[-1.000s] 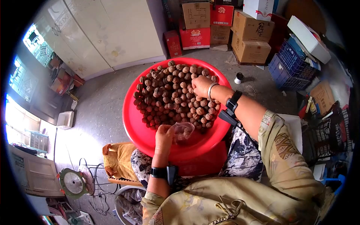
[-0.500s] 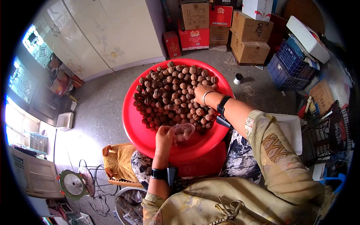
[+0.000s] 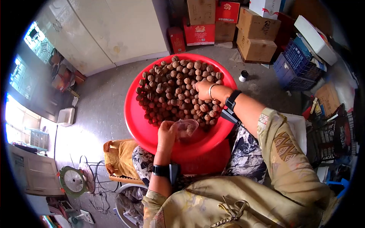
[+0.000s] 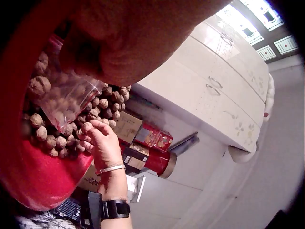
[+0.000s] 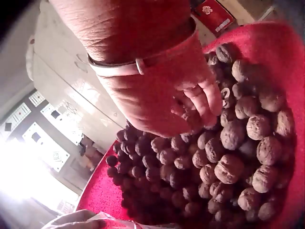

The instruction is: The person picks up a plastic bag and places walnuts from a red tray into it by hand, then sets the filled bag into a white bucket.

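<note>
Left hand [image 3: 166, 133] grips the clear bag [image 3: 186, 128] — judged barely filled; right hand [image 3: 204, 89] pinches walnuts [image 3: 171, 91] in the heaped red basin [image 3: 137, 121]; most of the pile is unbagged.

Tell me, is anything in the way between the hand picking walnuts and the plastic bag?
Nothing visible. The right hand pinches walnuts in the red basin; the left hand holds the bag at the pile's near edge, with only more walnuts lying low between them.

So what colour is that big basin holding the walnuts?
Bright red; the basin shows best in the head view.
</note>
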Demonstrator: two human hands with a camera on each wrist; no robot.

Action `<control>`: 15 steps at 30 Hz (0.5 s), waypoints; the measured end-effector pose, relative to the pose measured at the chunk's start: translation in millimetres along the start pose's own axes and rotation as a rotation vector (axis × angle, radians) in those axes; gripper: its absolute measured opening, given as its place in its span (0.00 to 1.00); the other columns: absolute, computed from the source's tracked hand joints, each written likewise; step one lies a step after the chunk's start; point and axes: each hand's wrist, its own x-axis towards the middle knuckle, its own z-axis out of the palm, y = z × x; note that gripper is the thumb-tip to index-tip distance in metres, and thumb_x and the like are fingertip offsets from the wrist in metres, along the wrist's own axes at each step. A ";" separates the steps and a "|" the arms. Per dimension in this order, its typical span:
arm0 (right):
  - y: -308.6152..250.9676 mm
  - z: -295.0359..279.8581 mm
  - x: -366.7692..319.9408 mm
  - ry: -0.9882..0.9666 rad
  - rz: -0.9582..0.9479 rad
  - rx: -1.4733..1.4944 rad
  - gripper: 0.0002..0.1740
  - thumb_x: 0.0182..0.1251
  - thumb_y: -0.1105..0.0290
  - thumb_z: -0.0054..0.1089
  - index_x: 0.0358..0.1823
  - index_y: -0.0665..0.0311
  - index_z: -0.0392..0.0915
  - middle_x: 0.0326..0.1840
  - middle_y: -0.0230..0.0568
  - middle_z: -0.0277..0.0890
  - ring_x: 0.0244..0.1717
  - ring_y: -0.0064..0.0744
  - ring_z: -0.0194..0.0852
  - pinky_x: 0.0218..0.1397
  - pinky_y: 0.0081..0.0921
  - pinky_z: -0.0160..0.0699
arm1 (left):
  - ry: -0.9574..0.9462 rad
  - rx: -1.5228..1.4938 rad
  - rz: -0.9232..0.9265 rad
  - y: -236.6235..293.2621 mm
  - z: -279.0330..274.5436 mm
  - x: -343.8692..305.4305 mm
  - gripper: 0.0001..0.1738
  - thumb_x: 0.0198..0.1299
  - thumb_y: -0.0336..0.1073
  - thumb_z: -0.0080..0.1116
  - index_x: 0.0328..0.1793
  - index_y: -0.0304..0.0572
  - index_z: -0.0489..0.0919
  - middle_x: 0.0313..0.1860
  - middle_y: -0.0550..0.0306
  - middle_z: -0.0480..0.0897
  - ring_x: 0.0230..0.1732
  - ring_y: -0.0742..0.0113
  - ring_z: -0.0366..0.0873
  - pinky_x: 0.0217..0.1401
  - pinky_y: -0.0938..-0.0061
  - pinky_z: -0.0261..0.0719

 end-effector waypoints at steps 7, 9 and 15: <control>-13.1 -1.8 -3.2 -0.173 -0.090 0.174 0.13 0.52 0.61 0.64 0.32 0.62 0.82 0.30 0.43 0.82 0.35 0.38 0.81 0.41 0.32 0.79 | 0.003 -0.010 -0.025 -11.9 -3.4 8.2 0.08 0.64 0.33 0.54 0.40 0.34 0.71 0.19 0.59 0.74 0.12 0.74 0.67 0.14 0.79 0.67; -24.3 -11.0 -14.3 -0.198 -0.142 0.249 0.15 0.53 0.58 0.64 0.32 0.63 0.81 0.25 0.42 0.81 0.27 0.33 0.80 0.35 0.31 0.79 | 0.001 -0.014 -0.028 -14.0 -4.3 9.2 0.08 0.64 0.33 0.54 0.40 0.34 0.72 0.19 0.59 0.74 0.13 0.74 0.68 0.14 0.79 0.67; -62.0 -27.8 -43.3 -0.321 -0.184 0.378 0.16 0.58 0.59 0.63 0.36 0.67 0.79 0.23 0.38 0.79 0.19 0.29 0.77 0.25 0.27 0.78 | -0.013 0.017 -0.038 -15.3 -5.4 10.8 0.10 0.65 0.35 0.54 0.43 0.33 0.73 0.21 0.58 0.76 0.15 0.71 0.70 0.17 0.77 0.69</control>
